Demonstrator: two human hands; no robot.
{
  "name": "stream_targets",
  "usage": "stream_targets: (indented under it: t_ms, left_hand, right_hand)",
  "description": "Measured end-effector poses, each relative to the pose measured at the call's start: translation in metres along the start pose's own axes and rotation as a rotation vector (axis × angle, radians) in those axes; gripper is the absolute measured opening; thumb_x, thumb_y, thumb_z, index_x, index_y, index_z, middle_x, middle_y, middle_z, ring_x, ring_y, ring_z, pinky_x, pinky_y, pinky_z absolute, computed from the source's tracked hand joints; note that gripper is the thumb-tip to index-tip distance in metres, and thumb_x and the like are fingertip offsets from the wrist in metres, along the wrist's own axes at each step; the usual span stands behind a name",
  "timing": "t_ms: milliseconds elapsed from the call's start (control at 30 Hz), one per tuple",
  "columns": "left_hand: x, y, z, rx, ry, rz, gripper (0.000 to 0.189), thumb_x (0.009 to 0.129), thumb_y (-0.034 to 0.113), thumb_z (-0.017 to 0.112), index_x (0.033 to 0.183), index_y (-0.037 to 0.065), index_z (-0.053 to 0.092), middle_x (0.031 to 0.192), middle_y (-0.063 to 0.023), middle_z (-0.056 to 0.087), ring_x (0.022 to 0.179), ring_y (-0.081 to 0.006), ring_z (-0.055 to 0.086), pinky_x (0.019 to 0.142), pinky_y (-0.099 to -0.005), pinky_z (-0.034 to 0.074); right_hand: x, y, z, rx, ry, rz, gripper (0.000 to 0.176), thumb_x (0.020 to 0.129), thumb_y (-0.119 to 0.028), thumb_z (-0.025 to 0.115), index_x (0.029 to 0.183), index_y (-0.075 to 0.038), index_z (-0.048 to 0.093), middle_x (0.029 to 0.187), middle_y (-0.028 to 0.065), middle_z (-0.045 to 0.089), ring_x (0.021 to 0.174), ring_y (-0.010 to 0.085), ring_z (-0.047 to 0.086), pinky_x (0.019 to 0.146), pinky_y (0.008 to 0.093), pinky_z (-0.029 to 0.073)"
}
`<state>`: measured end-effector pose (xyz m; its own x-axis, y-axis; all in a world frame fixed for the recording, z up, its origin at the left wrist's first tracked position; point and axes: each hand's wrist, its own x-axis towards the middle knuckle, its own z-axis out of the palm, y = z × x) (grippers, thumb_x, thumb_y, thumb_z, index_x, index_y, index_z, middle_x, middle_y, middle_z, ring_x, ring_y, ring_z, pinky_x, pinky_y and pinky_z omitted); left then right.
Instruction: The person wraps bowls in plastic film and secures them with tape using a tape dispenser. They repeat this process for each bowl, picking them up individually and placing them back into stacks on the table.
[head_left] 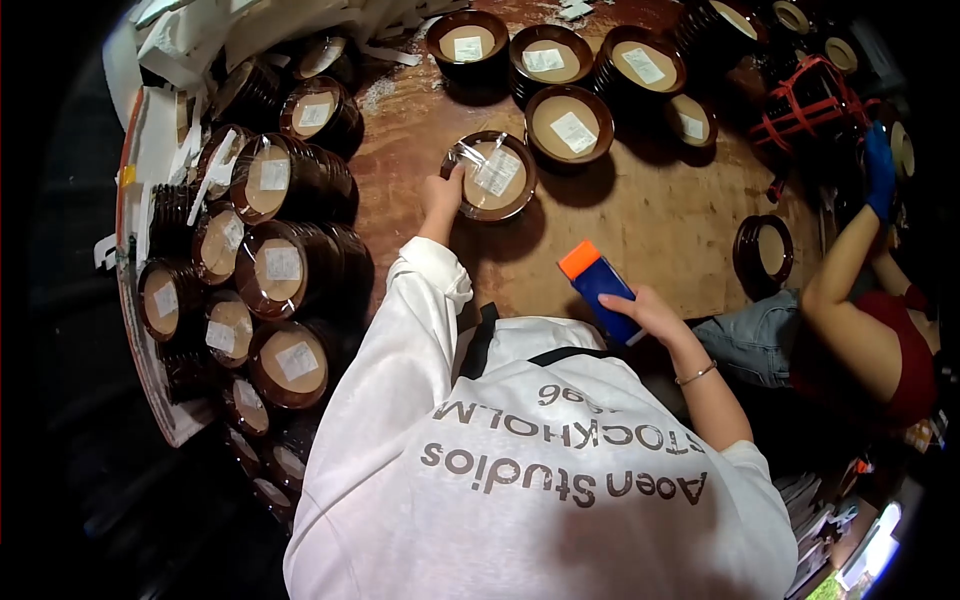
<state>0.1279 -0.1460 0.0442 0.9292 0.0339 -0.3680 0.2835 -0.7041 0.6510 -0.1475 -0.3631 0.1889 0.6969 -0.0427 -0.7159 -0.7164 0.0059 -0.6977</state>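
My left hand [441, 198] grips the near left edge of a round brown glazed dish [484, 203], possibly the top one of a stack. A white printed label [499, 172] lies on its tan centre, and shiny clear film or tape crosses it. Closer to my body, my right hand [645, 312] is closed around a flat blue tool with an orange end [600, 290]; I cannot make out its exact kind. The orange end points up and left, toward the dish but apart from it. Just beyond stands another labelled brown dish [568, 126].
Stacks of labelled brown dishes [275, 265] crowd the left side of the wooden table [640, 225], with more along the back. White foam pieces [205, 40] lie at the back left. At right, a co-worker's blue-gloved hand [880, 170] is near a red-strapped bundle [812, 108].
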Motion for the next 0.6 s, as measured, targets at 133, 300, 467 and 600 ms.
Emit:
stream_targets:
  t_ms: [133,300,467,600]
  left_hand:
    - [0.005,-0.005,0.000,-0.019,-0.033,-0.025,0.052,0.071,0.044,0.059,0.081,-0.007,0.060,0.079,-0.0259,0.058,0.077,-0.0371,0.058,0.067,-0.0394,0.045]
    - [-0.012,0.017,-0.014,-0.097,-0.082,-0.092,0.051,0.071,0.042,0.060,0.083,-0.007,0.060,0.080,-0.0258,0.058,0.077,-0.0369,0.058,0.067,-0.0394,0.045]
    - [0.019,-0.012,0.003,-0.025,-0.007,-0.005,0.046,0.071,0.040,0.060,0.079,-0.006,0.060,0.071,-0.0195,0.059,0.064,-0.0293,0.058,0.057,-0.0364,0.045]
    - [0.009,0.008,-0.013,-0.003,-0.076,-0.034,0.047,0.072,0.039,0.059,0.084,-0.006,0.060,0.082,-0.0250,0.059,0.079,-0.0350,0.059,0.068,-0.0393,0.045]
  right_hand:
    - [0.028,0.000,-0.022,-0.080,-0.040,0.154,0.039,0.072,-0.034,0.063,0.084,0.003,0.058,0.071,0.0074,0.059,0.059,0.0132,0.055,0.057,0.0248,0.045]
    - [0.047,-0.013,-0.027,-0.213,-0.027,0.080,0.039,0.072,-0.036,0.062,0.077,0.002,0.056,0.066,0.0076,0.057,0.056,0.0138,0.055,0.052,0.0244,0.044]
    - [0.006,-0.021,-0.044,-0.086,-0.091,0.117,0.041,0.071,-0.038,0.063,0.082,0.001,0.058,0.068,0.0057,0.057,0.059,0.0129,0.054,0.056,0.0237,0.044]
    - [-0.012,-0.001,-0.043,-0.108,-0.044,0.106,0.047,0.071,-0.038,0.063,0.097,0.000,0.057,0.078,0.0093,0.060,0.070,0.0148,0.058,0.067,0.0263,0.045]
